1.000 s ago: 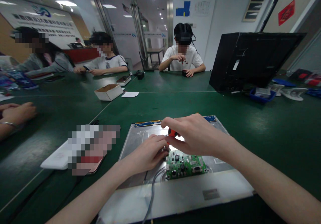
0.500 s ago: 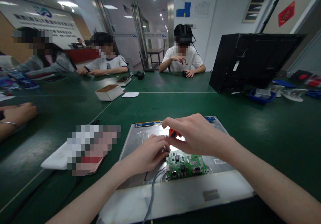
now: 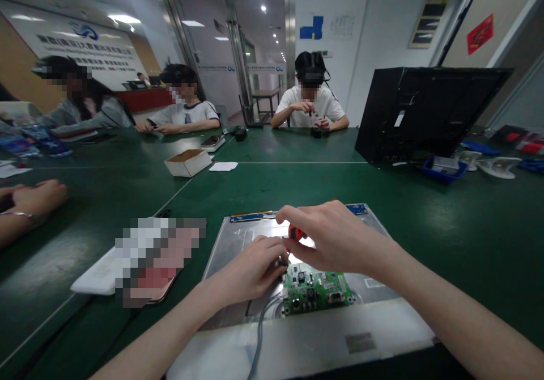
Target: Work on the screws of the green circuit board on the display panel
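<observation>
A flat metal display panel (image 3: 238,244) lies in front of me with a green circuit board (image 3: 317,290) on its back. My right hand (image 3: 329,235) is closed around a screwdriver (image 3: 294,232) with a red and black handle, held above the board's far left corner. Its tip is mostly hidden by my fingers. My left hand (image 3: 263,264) is closed at that same corner, thumb and fingers pinched by the screwdriver's lower end; what they hold, if anything, is hidden. A grey cable (image 3: 260,334) runs from the board's left side toward me.
Left of the panel lie a white phone-like slab (image 3: 96,272) and a pink one (image 3: 170,266). Farther off are an open white box (image 3: 189,166), a black monitor (image 3: 429,113) and a blue tray (image 3: 444,170). Another person's hand (image 3: 40,198) rests at the left; other people sit across the table.
The whole view has shifted slightly, with things sitting a little lower. Both hands keep nearly the same pose at the board's corner, and the screwdriver stays in my right hand.
</observation>
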`<state>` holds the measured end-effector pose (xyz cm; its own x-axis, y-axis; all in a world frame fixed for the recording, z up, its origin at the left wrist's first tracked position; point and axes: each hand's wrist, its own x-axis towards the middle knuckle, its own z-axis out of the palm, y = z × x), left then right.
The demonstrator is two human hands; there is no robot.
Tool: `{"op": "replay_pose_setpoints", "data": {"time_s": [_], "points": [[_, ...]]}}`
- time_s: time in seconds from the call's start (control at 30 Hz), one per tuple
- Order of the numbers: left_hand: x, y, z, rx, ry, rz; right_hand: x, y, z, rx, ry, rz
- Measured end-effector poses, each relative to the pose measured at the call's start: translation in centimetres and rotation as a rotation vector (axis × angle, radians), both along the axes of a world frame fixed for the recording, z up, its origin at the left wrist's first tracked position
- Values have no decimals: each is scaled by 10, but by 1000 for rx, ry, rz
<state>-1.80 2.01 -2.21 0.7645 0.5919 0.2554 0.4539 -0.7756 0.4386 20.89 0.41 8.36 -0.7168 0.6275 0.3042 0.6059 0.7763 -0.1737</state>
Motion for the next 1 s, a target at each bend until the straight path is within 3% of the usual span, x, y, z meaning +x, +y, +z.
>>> {"op": "replay_pose_setpoints", "data": {"time_s": [0.67, 1.0], "points": [[-1, -2, 1, -74, 17, 35, -2, -3, 4, -37, -31, -30], [0, -1, 1, -36, 16, 34, -1, -3, 2, -17, -42, -48]]}}
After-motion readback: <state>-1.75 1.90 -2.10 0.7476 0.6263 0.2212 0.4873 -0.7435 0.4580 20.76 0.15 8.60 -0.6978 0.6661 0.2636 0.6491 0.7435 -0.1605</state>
